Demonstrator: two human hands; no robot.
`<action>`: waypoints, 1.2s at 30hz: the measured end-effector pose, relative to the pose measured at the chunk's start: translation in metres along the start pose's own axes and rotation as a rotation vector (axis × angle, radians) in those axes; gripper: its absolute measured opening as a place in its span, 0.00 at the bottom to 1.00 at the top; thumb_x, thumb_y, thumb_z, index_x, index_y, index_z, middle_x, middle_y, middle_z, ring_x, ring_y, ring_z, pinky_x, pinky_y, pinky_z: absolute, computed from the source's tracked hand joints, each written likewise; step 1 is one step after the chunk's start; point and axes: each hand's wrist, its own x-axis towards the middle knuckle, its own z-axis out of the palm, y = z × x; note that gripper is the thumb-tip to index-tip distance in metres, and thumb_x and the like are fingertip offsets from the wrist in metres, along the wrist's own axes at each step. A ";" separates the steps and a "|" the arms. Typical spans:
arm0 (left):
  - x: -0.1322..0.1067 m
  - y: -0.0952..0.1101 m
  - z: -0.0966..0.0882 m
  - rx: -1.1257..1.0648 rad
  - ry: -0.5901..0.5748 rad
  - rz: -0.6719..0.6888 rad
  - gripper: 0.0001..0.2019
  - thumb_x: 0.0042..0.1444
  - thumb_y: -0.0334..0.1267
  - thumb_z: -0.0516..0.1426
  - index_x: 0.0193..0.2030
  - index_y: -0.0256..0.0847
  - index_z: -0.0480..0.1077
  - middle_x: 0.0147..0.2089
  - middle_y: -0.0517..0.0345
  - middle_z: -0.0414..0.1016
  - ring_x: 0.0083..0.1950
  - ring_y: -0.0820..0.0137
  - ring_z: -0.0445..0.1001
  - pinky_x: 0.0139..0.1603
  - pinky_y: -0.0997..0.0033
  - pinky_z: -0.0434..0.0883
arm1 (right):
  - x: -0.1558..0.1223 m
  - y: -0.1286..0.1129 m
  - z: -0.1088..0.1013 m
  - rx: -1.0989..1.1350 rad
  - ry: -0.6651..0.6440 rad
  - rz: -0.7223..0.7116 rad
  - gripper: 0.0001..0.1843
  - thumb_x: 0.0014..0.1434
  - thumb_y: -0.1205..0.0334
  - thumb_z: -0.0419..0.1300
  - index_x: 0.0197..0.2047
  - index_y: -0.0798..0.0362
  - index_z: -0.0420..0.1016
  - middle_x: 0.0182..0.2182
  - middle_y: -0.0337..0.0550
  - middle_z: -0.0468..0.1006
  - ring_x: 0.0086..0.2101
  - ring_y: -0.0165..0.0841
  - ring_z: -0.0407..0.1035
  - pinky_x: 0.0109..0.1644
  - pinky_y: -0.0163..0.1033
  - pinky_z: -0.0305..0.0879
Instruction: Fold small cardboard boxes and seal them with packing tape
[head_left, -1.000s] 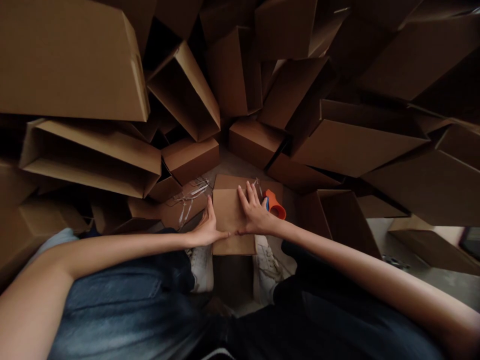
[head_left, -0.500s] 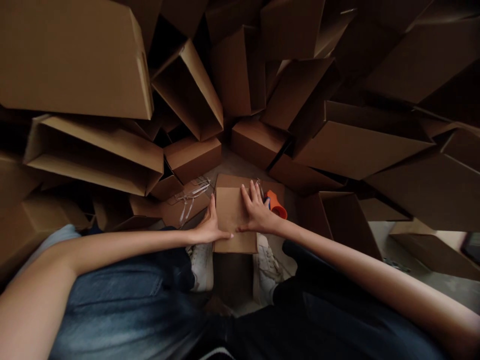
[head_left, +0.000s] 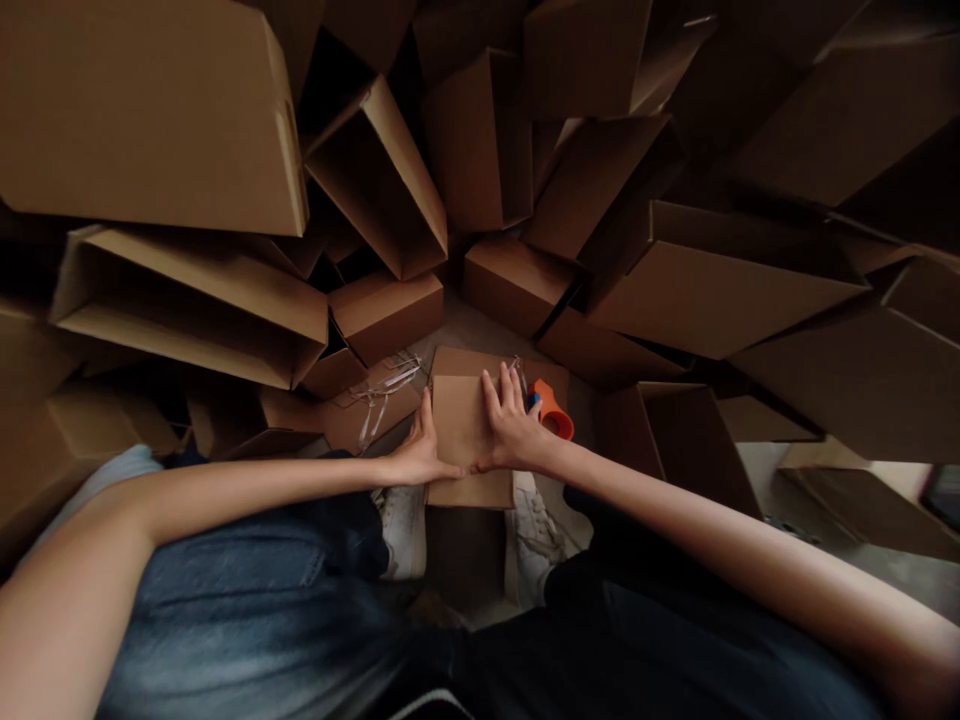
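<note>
Head cam: small box [head_left: 459, 420] lies just below frame ctr, by the toes of the shoes [head_left: 405, 535]. L hand [head_left: 415, 455] is at its left edge, thumb over the top, thumb & fingers spread wide; R hand [head_left: 517, 430] is splayed on the top, fingers fanned. Can't tell how hard either presses. To do it well, prob. press evenly w/ both hands & line up the edges, so the card doesn't skew or buckle; mind the orange holder [head_left: 551, 403] right by the R hand.

Surface: grey floor [head_left: 466, 328], w/ thin white strips [head_left: 386, 378] over flat cardboard [head_left: 352, 425] left of the box. Room: dim, crowded; open boxes [head_left: 202, 285] tilt & pile across upper frame, lighter floor at lower right.
</note>
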 end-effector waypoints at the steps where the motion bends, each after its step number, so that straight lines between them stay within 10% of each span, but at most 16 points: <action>1: 0.000 0.000 0.000 0.003 -0.003 -0.007 0.78 0.33 0.48 0.72 0.70 0.34 0.11 0.74 0.27 0.17 0.76 0.45 0.24 0.73 0.42 0.37 | 0.000 0.000 0.000 -0.010 -0.005 0.005 0.85 0.35 0.44 0.75 0.70 0.54 0.09 0.69 0.73 0.16 0.68 0.64 0.15 0.56 0.85 0.39; 15: 0.002 -0.003 -0.001 0.118 -0.030 0.004 0.78 0.35 0.49 0.72 0.69 0.33 0.09 0.74 0.22 0.17 0.75 0.41 0.24 0.71 0.37 0.41 | -0.003 -0.002 0.004 -0.120 0.021 0.010 0.84 0.35 0.36 0.72 0.72 0.62 0.17 0.69 0.76 0.17 0.68 0.65 0.16 0.56 0.84 0.40; 36: 0.001 0.012 0.001 0.242 0.043 -0.049 0.76 0.33 0.53 0.70 0.71 0.33 0.14 0.75 0.26 0.26 0.74 0.34 0.31 0.70 0.36 0.43 | -0.006 -0.005 -0.025 -0.228 0.145 0.013 0.57 0.45 0.46 0.72 0.69 0.61 0.50 0.61 0.69 0.61 0.60 0.56 0.58 0.61 0.79 0.44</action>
